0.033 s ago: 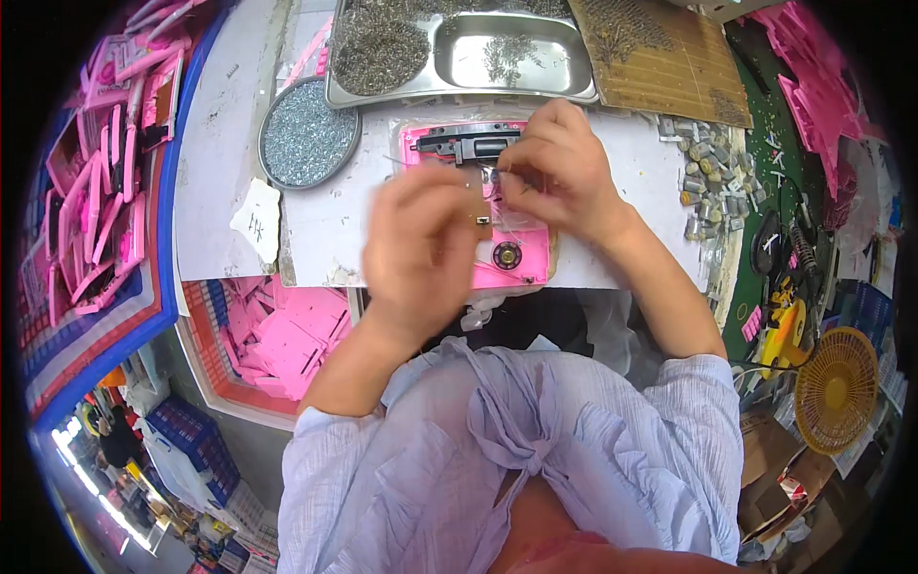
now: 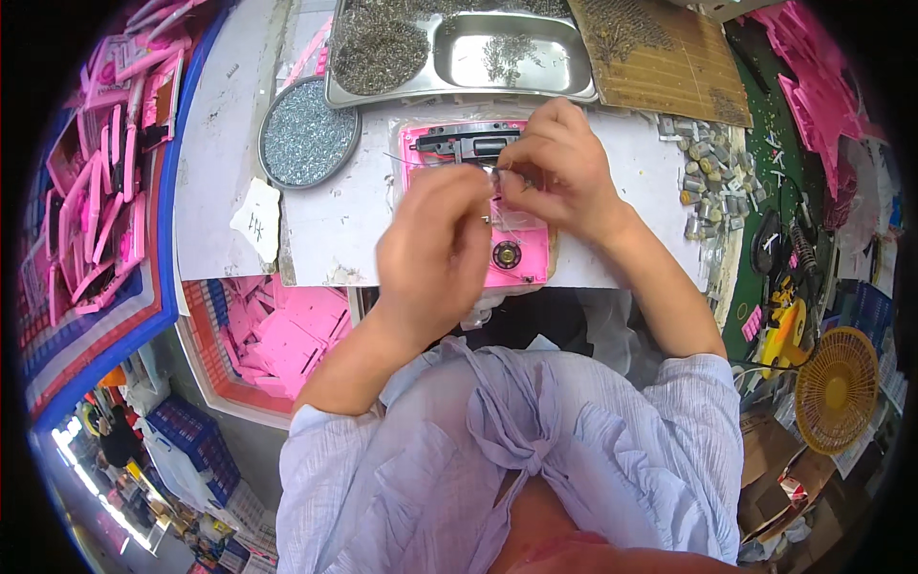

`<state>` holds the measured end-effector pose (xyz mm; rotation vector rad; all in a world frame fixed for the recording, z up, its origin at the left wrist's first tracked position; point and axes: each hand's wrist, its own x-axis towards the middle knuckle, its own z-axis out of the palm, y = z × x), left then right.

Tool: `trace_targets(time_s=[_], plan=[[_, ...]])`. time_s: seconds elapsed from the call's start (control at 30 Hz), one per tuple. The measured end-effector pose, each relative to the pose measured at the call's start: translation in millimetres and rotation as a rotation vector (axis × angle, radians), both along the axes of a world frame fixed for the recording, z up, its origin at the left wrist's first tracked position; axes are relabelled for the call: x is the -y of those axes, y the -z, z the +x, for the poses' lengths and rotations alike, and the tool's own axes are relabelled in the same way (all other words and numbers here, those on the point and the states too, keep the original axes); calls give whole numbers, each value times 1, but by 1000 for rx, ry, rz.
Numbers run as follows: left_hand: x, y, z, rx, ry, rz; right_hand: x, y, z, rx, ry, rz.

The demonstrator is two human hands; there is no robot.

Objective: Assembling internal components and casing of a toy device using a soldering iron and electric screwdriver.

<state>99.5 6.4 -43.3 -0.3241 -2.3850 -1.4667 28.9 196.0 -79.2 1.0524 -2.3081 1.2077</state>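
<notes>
A pink plastic panel lies on the white worktop in front of me. Across its far end sits a black mechanism with a cylindrical motor in it. A round black disc with a brass-coloured centre, like a small speaker, rests at the near end. Over the middle of the panel, my left hand and my right hand meet at the fingertips. Both are closed in a pinch. A small part and thin wires show between them, too small and covered to name. The left fingers hide the panel's left side.
A round dish of small silvery screws stands left. Beyond the panel are a steel tray and cardboard, both holding small metal pieces. Several small motors lie at right. Pink parts fill a bin below the worktop and a lined container.
My left hand, blurred before, has moved slightly right, and its fingertips have come up to those of my right hand. The right hand has stayed almost still.
</notes>
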Motion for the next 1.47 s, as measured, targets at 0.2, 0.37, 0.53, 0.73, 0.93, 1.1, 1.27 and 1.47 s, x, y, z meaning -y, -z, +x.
trace_targets(time_s=[0.2,0.37,0.53,0.73,0.93,1.1,1.27,1.47], plan=[[-7,17,-18,130,122,-34,0,5,2,50,42,-87],[-6,14,-31,127,161,-4,-7,6,10,33,88,-126],[-11,12,-29,237,182,34,-15,-1,22,158,138,-174],[-13,13,-29,219,226,0,-20,-5,24,195,132,-228],[-19,6,-37,12,279,-166,-45,-25,39,191,225,-120],[-18,8,-33,3,227,-219,-132,-29,123,319,901,-424],[-20,9,-37,-269,164,-466,-235,-22,169,454,1099,-1113],[-19,19,-36,-116,137,-546,-335,16,170,398,990,-1192]])
